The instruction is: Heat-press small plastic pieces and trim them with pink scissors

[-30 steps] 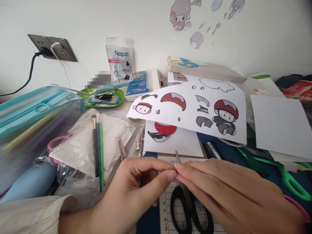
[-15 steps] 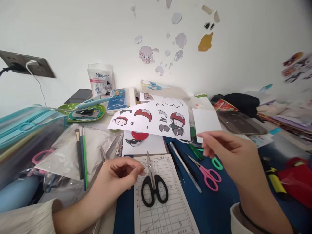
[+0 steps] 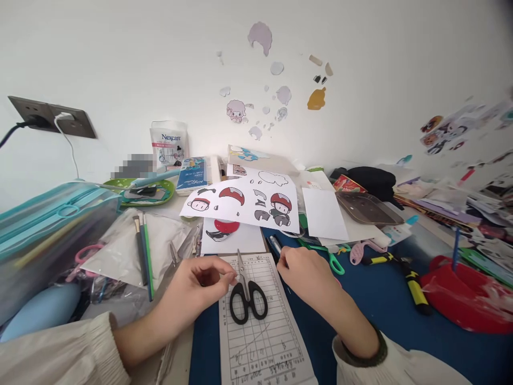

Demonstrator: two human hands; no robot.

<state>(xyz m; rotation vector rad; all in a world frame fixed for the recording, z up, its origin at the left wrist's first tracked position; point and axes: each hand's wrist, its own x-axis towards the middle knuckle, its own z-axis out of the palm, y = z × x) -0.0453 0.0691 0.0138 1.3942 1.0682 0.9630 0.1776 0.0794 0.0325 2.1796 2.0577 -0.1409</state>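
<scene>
Black-handled scissors (image 3: 248,302) lie on a printed grid sheet (image 3: 272,342), blades pointing away. My left hand (image 3: 204,283) hovers just left of the blades, thumb and index finger pinched; whatever is between the fingertips is too small to make out. My right hand (image 3: 306,270) is right of the grid sheet, its fingers curled down over the silver pen (image 3: 274,244), whose lower part is hidden; whether the hand grips it is unclear. Beyond the hands lie a white sheet of printed cartoon pieces (image 3: 244,206) and a paper with a red shape (image 3: 226,226).
On the left are brushes on a plastic bag (image 3: 124,235) and a zip pouch (image 3: 60,219). Behind stand a green plate (image 3: 170,195) and a Nexcare pack (image 3: 169,144). Rightward lie green scissors (image 3: 335,263), yellow-black pliers (image 3: 417,291) and a red item (image 3: 457,299).
My right hand has moved left and down, from above the blue mat to the pen beside the grid sheet, now covering the pink scissors. My left hand keeps its pinch. The view has shifted.
</scene>
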